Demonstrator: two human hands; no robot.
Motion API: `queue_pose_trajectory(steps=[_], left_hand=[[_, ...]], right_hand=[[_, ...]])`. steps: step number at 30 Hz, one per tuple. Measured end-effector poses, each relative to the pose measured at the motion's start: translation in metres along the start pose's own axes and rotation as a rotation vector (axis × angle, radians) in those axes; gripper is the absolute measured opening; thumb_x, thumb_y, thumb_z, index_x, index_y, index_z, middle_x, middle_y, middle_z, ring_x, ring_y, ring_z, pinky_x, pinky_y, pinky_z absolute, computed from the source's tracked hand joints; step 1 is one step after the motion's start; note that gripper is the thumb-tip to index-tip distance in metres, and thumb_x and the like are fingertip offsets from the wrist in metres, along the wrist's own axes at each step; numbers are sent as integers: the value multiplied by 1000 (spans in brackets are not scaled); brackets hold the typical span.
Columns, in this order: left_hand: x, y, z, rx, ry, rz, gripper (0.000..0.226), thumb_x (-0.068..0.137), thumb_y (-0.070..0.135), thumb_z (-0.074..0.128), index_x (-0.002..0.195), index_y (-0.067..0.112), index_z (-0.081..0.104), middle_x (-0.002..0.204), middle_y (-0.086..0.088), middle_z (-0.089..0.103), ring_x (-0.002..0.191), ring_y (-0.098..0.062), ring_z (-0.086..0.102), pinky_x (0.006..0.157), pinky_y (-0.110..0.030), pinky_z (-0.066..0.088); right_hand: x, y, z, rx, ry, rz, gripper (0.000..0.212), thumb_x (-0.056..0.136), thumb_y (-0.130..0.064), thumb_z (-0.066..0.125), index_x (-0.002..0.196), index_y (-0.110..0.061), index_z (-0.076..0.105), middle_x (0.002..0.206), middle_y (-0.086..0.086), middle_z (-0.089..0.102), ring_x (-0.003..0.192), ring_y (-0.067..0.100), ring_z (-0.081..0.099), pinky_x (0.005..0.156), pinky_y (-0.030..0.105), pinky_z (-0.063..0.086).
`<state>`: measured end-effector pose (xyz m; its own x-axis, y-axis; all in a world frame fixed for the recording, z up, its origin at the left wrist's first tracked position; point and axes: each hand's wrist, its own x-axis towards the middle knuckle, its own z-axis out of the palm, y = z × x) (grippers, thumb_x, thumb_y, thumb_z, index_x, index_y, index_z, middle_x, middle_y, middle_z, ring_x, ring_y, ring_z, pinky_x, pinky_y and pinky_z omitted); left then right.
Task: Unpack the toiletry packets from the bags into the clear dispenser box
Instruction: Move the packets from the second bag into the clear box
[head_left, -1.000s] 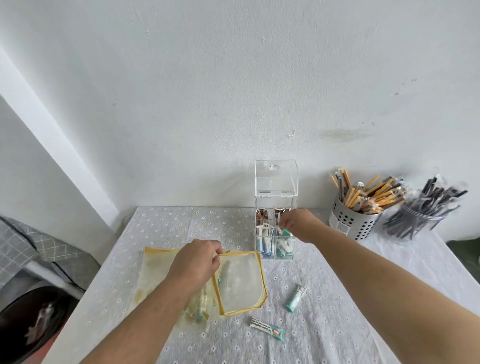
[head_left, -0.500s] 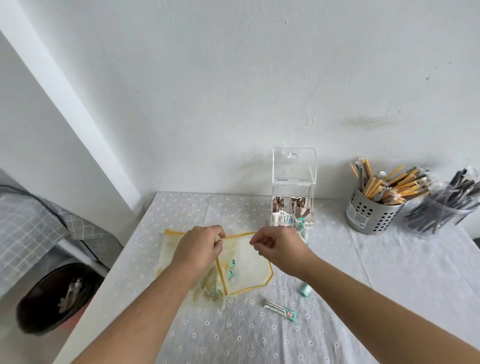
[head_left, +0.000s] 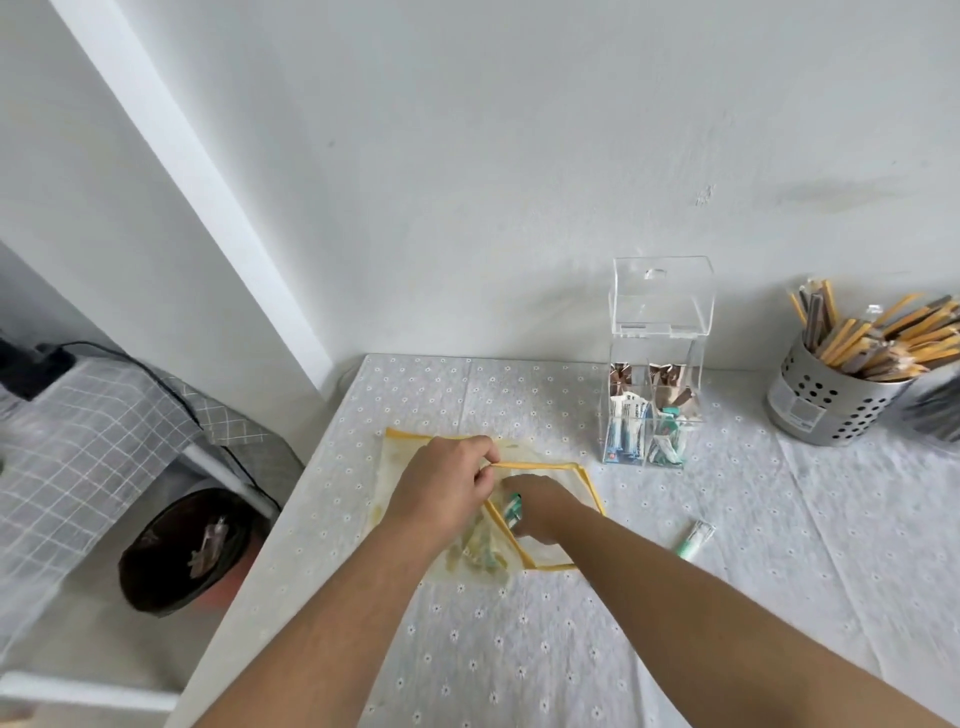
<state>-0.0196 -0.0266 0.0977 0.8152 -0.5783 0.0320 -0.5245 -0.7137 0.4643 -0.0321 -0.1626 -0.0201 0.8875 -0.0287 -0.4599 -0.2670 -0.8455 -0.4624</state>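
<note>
Plunging into bag (head_left: 566, 480), right hand (head_left: 543, 506) now grips packet (head_left: 513, 506)

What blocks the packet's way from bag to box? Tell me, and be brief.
Nothing visible. The right hand grips a packet inside the bag, whose rim the left hand pinches. Only bare tablecloth lies between bag and box, and the box's lid stands raised. A loose tube lies off to the right, clear of that path.
</note>
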Motion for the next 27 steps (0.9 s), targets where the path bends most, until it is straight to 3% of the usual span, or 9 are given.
queue_pose_trajectory(steps=[7,11,14,18,22,24,27], left_hand=[[2,-7,-1,9,-22,17,18,88,14,55,101,15,67,62,-1,56,57,-15,45,67,-32,51],[3,-5,0,21,-30,38,18,88,14,55,101,15,68,59,-1,56,58,-20,51,70,-36,54],[5,-5,1,34,-28,46,18,88,14,55,101,16,68,50,10,43,52,-13,44,70,-36,54],[6,-4,2,41,-29,44,18,88,14,56,101,16,68,53,10,44,54,-13,46,66,-32,53],[5,-2,3,53,-31,40,18,89,15,56,102,16,67,54,10,43,53,-11,45,62,-27,47],[6,-2,4,70,-36,32,18,89,15,55,103,17,67,54,10,43,53,-10,45,60,-24,43],[8,-1,5,93,-47,1,18,89,15,54,103,17,66,53,11,43,52,-10,45,60,-24,44]], right_hand=[[6,4,14,2,123,-43,28,79,-14,68,106,-14,65,97,-5,62,97,21,57,75,27,42],[5,4,10,-41,100,-59,19,80,-16,65,98,-11,63,103,10,63,91,24,56,72,29,42],[3,4,4,171,95,-9,20,78,-7,67,88,-17,53,91,5,55,80,19,48,53,19,34],[0,1,-1,440,59,95,22,74,3,65,85,-13,55,79,5,55,66,20,53,51,19,43],[-2,0,-2,504,73,128,19,80,3,60,72,-14,56,59,1,55,48,8,53,43,12,44],[-3,1,-3,459,86,108,21,82,2,60,69,-15,58,63,3,58,51,11,55,46,13,44],[-10,-1,-10,312,117,39,11,84,-2,62,91,-3,70,93,12,66,74,21,60,63,24,50]])
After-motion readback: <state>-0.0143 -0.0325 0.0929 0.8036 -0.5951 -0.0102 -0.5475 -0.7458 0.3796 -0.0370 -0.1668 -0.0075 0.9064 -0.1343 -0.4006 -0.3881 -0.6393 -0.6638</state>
